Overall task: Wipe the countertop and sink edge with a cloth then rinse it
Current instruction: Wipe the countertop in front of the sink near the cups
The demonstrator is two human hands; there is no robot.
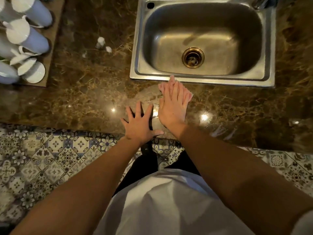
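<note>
The right hand [171,106] lies flat on the pink cloth [187,96], fingers together and extended, pressing it to the counter [84,92] just in front of the sink [201,78]. The cloth's far corner touches the sink's near rim. The left hand [140,123] rests on the counter's front edge, fingers spread, holding nothing; it appears to serve as a brace.

Assessment: the step in hand is wiping the strip of counter before the sink. Most of the cloth is hidden under the palm, so coverage per stroke is small; spreading it wider would help. Pressure should stay even through the palm, with overlapping strokes carried onto the rim. White scraps [100,42] lie on the counter left of the sink, well apart from the cloth, and look unattended. The sink bowl appears dry; rinsing is not yet begun.
</note>
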